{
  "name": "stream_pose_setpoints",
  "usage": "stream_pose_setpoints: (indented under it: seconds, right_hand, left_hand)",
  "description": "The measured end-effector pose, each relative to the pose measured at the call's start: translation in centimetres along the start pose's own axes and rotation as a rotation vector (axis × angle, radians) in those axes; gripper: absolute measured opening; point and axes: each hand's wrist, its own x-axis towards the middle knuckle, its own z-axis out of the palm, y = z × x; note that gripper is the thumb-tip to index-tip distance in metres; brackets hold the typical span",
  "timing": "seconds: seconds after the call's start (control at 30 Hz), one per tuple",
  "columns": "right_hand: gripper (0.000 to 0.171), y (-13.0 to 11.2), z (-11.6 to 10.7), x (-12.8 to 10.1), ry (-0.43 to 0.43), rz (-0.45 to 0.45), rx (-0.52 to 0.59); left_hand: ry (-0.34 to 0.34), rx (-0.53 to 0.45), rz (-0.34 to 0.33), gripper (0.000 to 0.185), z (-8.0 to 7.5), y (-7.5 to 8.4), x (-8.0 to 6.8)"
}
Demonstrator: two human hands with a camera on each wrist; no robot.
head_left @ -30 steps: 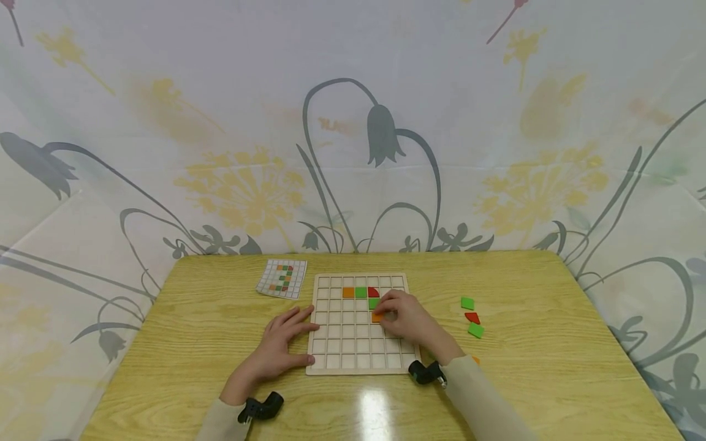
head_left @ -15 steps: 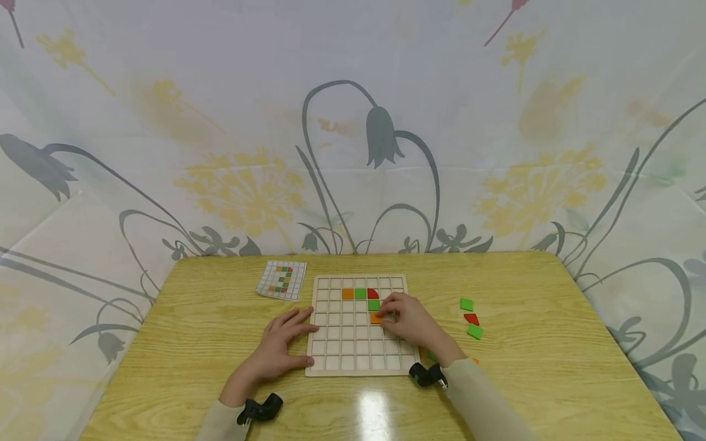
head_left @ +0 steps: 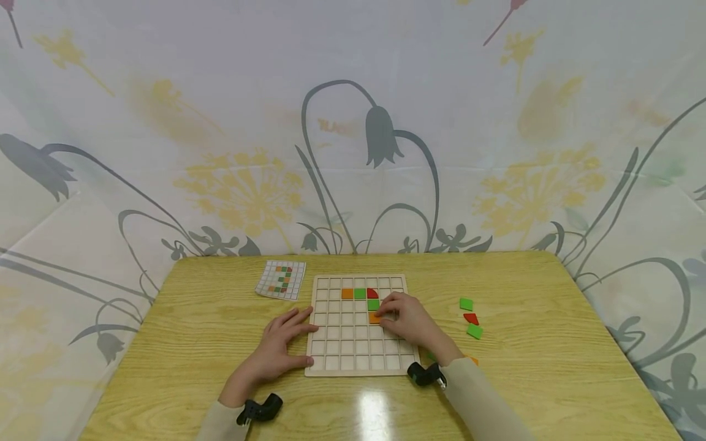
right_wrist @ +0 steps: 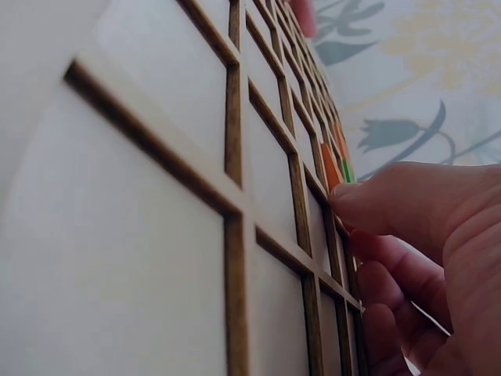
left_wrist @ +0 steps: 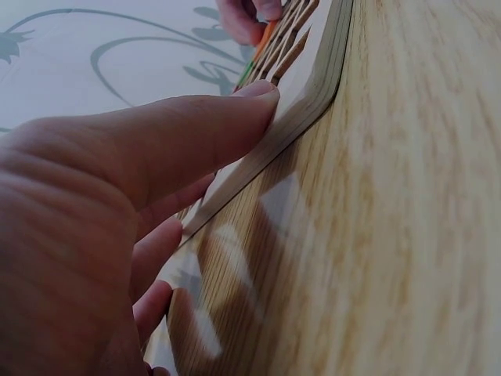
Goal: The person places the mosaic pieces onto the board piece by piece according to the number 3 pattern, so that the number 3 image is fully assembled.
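A wooden grid board (head_left: pixel 339 349) lies in the middle of the table. My right hand (head_left: pixel 408 321) pinches an orange square tile (head_left: pixel 374 318) at a cell right of the board's centre; in the right wrist view this orange tile (right_wrist: pixel 330 166) looks slightly tilted under the thumb. Just above it sits a green tile (head_left: pixel 373 304), below a red quarter-round tile (head_left: pixel 372 293). Left of the red one are another green tile (head_left: pixel 360 294) and another orange tile (head_left: pixel 347 294). Fingers spread, my left hand (head_left: pixel 281 348) rests against the board's left edge, its thumb (left_wrist: pixel 254 102) on the rim.
A printed pattern card (head_left: pixel 280 280) lies beyond the left hand. Right of the board are a loose green tile (head_left: pixel 466 304), a red quarter-round piece (head_left: pixel 471 318) and a second green piece (head_left: pixel 474 331). Orange (head_left: pixel 472 360) and green bits (head_left: pixel 431 356) show beside the right forearm.
The right hand stays at the same cell with the orange tile, with hardly any movement. A bit of green by the right wrist has come into sight. The left hand keeps its place.
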Motion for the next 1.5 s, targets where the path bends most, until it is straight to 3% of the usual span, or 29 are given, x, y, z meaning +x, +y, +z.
stream_pose_setpoints:
  seconds: [0.43, 0.8, 1.2, 1.5]
  right_hand:
    - [0.012, -0.6, -0.2, 0.0, -0.008, 0.098, 0.094]
    - [0.011, -0.3, 0.0, 0.0, -0.006, 0.096, 0.093]
    - [0.013, -0.5, -0.6, -0.3, -0.009, 0.095, 0.166]
    - [0.015, 0.1, -1.0, -0.4, 0.026, 0.131, 0.192]
  left_hand:
    - [-0.001, 0.002, 0.011, 0.053, 0.1, -0.2, 0.0]
    - [0.002, 0.014, 0.010, 0.054, 0.1, -0.2, 0.0]
    - [0.007, 0.013, 0.025, 0.053, 0.1, -0.2, 0.0]
    - [-0.007, 0.016, 0.000, 0.055, 0.0, -0.1, 0.0]
